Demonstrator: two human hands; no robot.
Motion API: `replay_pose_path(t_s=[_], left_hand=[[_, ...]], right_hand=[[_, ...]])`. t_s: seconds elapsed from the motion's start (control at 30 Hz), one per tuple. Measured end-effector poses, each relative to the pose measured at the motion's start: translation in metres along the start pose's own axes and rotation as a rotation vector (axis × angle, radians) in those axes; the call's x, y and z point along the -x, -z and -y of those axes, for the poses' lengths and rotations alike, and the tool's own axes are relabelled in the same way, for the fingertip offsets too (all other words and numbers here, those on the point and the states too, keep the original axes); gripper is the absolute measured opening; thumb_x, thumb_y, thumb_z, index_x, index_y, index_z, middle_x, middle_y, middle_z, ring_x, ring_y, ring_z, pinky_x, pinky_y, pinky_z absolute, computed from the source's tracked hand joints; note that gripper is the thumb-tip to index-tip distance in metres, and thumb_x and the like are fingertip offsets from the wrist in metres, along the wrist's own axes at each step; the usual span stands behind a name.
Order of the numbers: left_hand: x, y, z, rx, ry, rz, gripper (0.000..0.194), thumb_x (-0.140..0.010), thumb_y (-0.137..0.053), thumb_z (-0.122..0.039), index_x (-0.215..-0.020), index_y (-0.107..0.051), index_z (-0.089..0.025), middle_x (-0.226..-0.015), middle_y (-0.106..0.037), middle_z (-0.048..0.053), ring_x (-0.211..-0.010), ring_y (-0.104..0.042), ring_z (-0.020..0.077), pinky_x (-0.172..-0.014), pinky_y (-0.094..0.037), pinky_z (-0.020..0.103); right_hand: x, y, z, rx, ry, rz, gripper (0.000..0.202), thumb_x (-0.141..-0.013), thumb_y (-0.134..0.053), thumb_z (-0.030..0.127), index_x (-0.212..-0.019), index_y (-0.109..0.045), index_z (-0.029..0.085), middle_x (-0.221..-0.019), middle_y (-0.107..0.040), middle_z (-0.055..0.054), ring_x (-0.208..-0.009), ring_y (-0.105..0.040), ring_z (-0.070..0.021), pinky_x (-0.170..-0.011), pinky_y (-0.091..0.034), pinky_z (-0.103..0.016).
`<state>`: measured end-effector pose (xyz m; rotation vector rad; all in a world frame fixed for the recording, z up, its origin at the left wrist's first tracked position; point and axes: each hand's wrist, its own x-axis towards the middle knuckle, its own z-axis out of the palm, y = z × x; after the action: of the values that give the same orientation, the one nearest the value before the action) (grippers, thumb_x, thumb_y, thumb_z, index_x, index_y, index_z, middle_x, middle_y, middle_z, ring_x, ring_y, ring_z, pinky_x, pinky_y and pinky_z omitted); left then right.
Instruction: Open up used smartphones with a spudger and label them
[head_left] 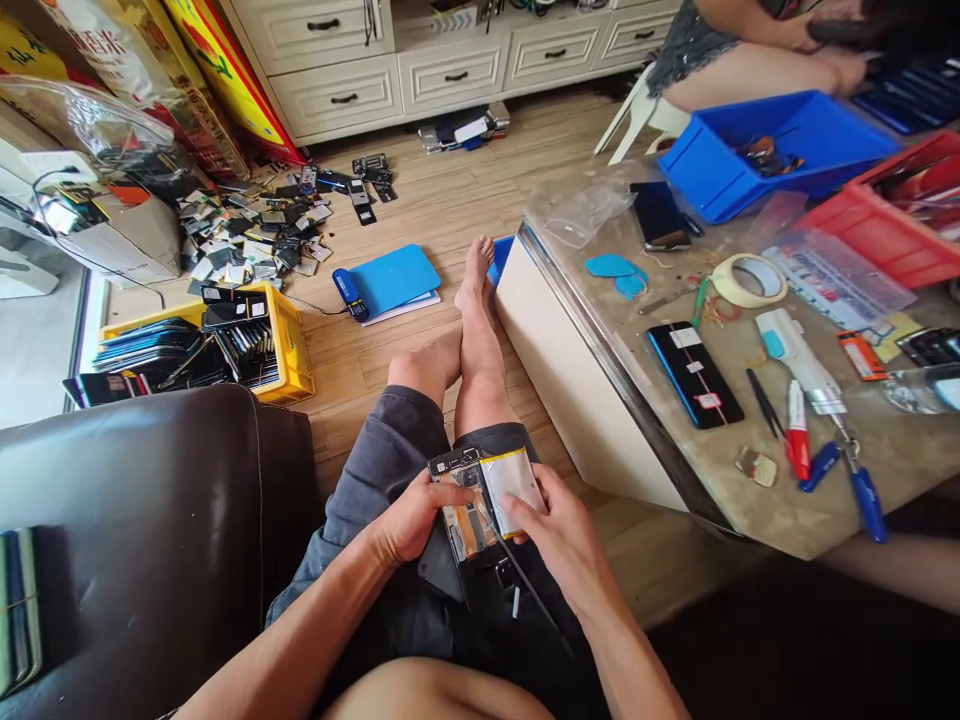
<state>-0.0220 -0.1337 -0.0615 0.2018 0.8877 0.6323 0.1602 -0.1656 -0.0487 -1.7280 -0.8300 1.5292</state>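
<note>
Over my lap, my left hand grips an opened phone by its left side, the thumb lying across the exposed insides. A flat silver-white phone battery with yellow edges is pinched in my right hand, its thumb on the face. The battery sits beside the phone's right edge; whether it is fully apart from it I cannot tell. A thin dark strip runs down from under the battery across my lap. Below the phone lie a dark panel and small loose parts.
At right, a table carries a phone, tape roll, tweezers, marker, blue bin and red bin. Left are a yellow crate of phones, a battery pile and a dark sofa. Another person sits at upper right.
</note>
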Motion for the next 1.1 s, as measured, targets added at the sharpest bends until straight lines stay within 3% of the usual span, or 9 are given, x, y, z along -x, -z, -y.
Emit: replay_pose_path(t_s=[0.17, 0.43, 0.7, 0.9, 1.0, 1.1], left_hand=[[0.001, 0.000, 0.006, 0.010, -0.047, 0.035, 0.044, -0.069, -0.088, -0.024, -0.109, -0.075, -0.011, -0.095, -0.079, 0.013, -0.076, -0.074, 0.0247, -0.076, -0.058, 0.036], [-0.004, -0.005, 0.008, -0.017, -0.044, -0.083, 0.050, -0.058, -0.093, -0.030, -0.101, -0.076, -0.011, -0.087, -0.079, 0.012, -0.064, -0.072, 0.0248, -0.064, -0.058, 0.037], [-0.006, -0.005, 0.008, 0.044, -0.059, -0.035, 0.047, -0.066, -0.090, -0.031, -0.107, -0.077, -0.012, -0.093, -0.079, 0.012, -0.077, -0.074, 0.0269, -0.074, -0.058, 0.037], [-0.007, -0.005, 0.011, 0.067, -0.056, 0.006, 0.049, -0.066, -0.090, -0.031, -0.110, -0.077, -0.012, -0.100, -0.079, 0.014, -0.084, -0.074, 0.0261, -0.081, -0.057, 0.036], [-0.010, -0.005, 0.012, 0.032, -0.032, -0.065, 0.051, -0.059, -0.093, -0.032, -0.103, -0.078, -0.011, -0.093, -0.079, 0.013, -0.077, -0.074, 0.0262, -0.078, -0.058, 0.037], [-0.011, -0.005, 0.012, 0.032, -0.004, -0.064, 0.051, -0.056, -0.093, -0.029, -0.101, -0.078, -0.010, -0.091, -0.079, 0.012, -0.074, -0.073, 0.0258, -0.076, -0.058, 0.038]], right_hand=[[-0.002, -0.013, -0.008, 0.122, 0.065, -0.086, 0.036, -0.083, -0.071, 0.057, -0.094, -0.063, 0.023, -0.076, -0.069, 0.000, -0.068, -0.063, -0.0215, -0.057, -0.051, -0.029], [-0.010, -0.018, -0.020, 0.143, 0.103, -0.218, 0.040, -0.087, -0.067, 0.062, -0.089, -0.065, 0.022, -0.075, -0.069, -0.001, -0.067, -0.062, -0.0218, -0.060, -0.049, -0.029], [-0.018, -0.018, -0.023, 0.046, 0.084, -0.197, 0.038, -0.088, -0.068, 0.060, -0.094, -0.068, 0.022, -0.081, -0.071, -0.001, -0.073, -0.063, -0.0223, -0.064, -0.051, -0.029], [-0.018, -0.022, -0.023, -0.037, 0.086, -0.255, 0.037, -0.091, -0.066, 0.057, -0.102, -0.069, 0.022, -0.085, -0.072, -0.002, -0.077, -0.064, -0.0223, -0.068, -0.053, -0.030], [-0.026, -0.017, -0.021, -0.089, 0.047, -0.214, 0.041, -0.086, -0.071, 0.058, -0.100, -0.071, 0.020, -0.084, -0.074, -0.004, -0.075, -0.067, -0.0236, -0.066, -0.055, -0.031], [-0.034, -0.012, -0.018, -0.131, 0.008, -0.153, 0.045, -0.078, -0.078, 0.058, -0.096, -0.073, 0.017, -0.082, -0.076, -0.007, -0.076, -0.071, -0.0271, -0.068, -0.058, -0.036]])
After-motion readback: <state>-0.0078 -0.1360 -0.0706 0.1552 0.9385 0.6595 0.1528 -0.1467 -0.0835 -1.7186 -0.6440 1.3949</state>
